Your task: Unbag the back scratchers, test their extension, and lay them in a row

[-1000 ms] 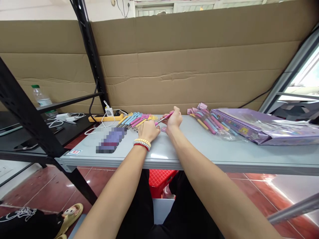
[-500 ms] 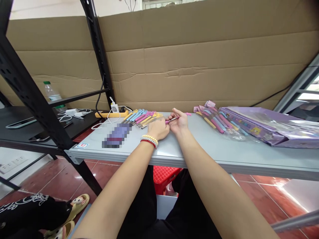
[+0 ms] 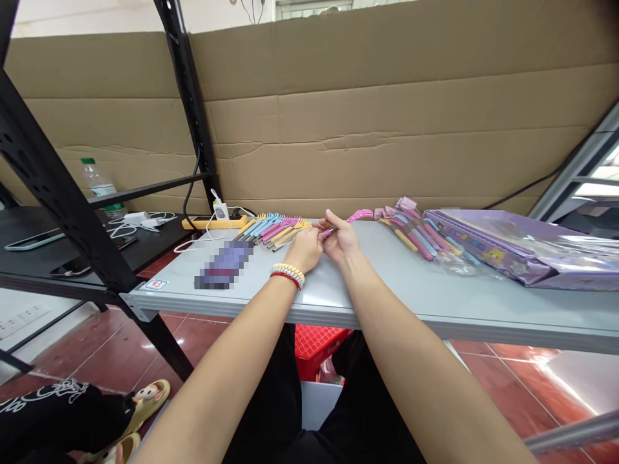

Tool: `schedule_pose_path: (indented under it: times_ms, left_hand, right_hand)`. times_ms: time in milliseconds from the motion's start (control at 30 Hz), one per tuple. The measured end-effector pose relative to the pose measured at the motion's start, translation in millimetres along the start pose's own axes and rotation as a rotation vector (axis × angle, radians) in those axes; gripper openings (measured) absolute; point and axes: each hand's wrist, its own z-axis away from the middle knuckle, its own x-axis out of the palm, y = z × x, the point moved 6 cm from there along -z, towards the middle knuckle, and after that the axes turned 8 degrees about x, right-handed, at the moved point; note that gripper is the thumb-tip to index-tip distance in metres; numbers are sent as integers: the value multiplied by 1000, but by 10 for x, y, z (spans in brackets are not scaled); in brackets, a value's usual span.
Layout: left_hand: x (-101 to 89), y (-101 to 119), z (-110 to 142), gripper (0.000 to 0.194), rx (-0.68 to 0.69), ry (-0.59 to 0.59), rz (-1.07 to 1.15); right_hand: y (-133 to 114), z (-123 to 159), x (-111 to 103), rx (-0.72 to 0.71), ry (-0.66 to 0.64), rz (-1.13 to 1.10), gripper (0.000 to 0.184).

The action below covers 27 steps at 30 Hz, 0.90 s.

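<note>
Both my hands are together above the grey table (image 3: pixel 387 283), holding a pink back scratcher. Its claw-shaped pink head (image 3: pixel 360 214) sticks out to the right beyond my right hand. My left hand (image 3: pixel 305 249), below a braided bracelet and a red cord, is closed on the handle end. My right hand (image 3: pixel 342 241) is turned palm up, its fingers curled around the scratcher's middle. Just left of my hands lies a row of back scratchers (image 3: pixel 275 229) in yellow, blue and pink, claw heads pointing away from me.
Wrapped back scratchers (image 3: pixel 418 232) lie to the right, beside a purple package (image 3: pixel 507 248) with clear plastic. On the left are a pixelated phone-like item (image 3: pixel 223 264) and a yellow power strip (image 3: pixel 215 222). A cardboard wall (image 3: pixel 362 129) stands behind; a black rack post (image 3: pixel 72 167) rises left.
The pink scratcher's claw head now shows broader and sits slightly higher beyond my right hand. My hands stay together on it, with the grip slightly shifted.
</note>
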Motion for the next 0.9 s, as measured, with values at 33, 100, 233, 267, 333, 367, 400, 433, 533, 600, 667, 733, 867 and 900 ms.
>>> schedule_pose_path:
  times_ms: [33,100,233,267,333,367,400,433,533,600,667,733,867,900]
  left_hand:
    - [-4,-9,2,31,-18,9,11]
    - [1,-17,13,31,-52,6,55]
    - [36,28,49,28,-74,-75,145]
    - [37,44,60,28,-79,-97,156]
    - [24,68,82,32,-101,-136,169]
    - [19,80,92,35,-108,-159,181]
    - [18,95,100,38,-104,-186,204]
    - [22,114,106,42,-90,-216,235]
    - [43,167,112,52,-32,-281,324]
    - [51,168,106,54,-34,-283,330]
    - [54,148,94,52,-70,-266,317]
    - [55,125,82,50,-104,-250,315]
    - [78,111,60,48,-91,-289,356]
    - [87,102,58,49,-95,-310,351]
  right_hand:
    - [-2,0,12,-10,-19,-9,34]
    - [-7,4,14,-23,-20,-38,45]
    - [-41,25,-27,-67,56,-95,55]
    - [-51,27,-41,-78,77,-97,55]
    - [-59,17,-76,-68,125,-78,54]
    - [-57,6,-99,-48,151,-63,54]
    - [-54,-7,-123,-24,177,-45,54]
    - [-49,-21,-149,4,204,-29,54]
    - [-51,-53,-202,46,257,-12,53]
    - [-70,-65,-207,17,266,-5,49]
    - [-83,-72,-200,-25,268,9,45]
    - [-77,-79,-196,-53,274,18,42]
    - [-61,-90,-210,-89,297,23,37]
    - [-61,-89,-219,-94,311,24,37]
